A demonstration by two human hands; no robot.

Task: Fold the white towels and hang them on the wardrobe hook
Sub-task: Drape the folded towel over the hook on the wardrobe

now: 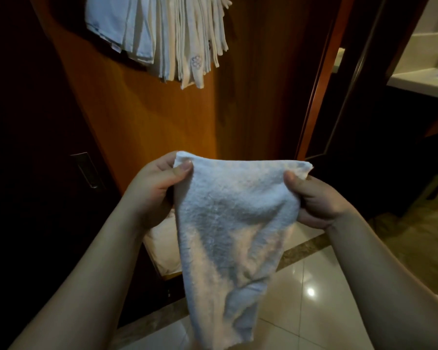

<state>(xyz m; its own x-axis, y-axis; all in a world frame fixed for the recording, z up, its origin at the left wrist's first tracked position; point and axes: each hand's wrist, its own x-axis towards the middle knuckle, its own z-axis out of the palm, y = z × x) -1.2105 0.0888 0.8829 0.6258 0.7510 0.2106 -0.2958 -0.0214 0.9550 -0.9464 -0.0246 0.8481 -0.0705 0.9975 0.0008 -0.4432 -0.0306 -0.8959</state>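
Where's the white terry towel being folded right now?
In the head view, centre frame: the white terry towel hangs between the left hand and right hand, below the hung white towels.

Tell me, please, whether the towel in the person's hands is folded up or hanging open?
Hanging open: the towel hangs loose from its top corners, pinched by the left hand and right hand.

- The held towel (228,218) is white terry cloth, nubbly and matt.
- The hanging towels (162,34) are smoother white cloth.
- The wardrobe panel (147,117) is orange-brown wood, satin.
- The floor (314,299) is glossy polished tile.
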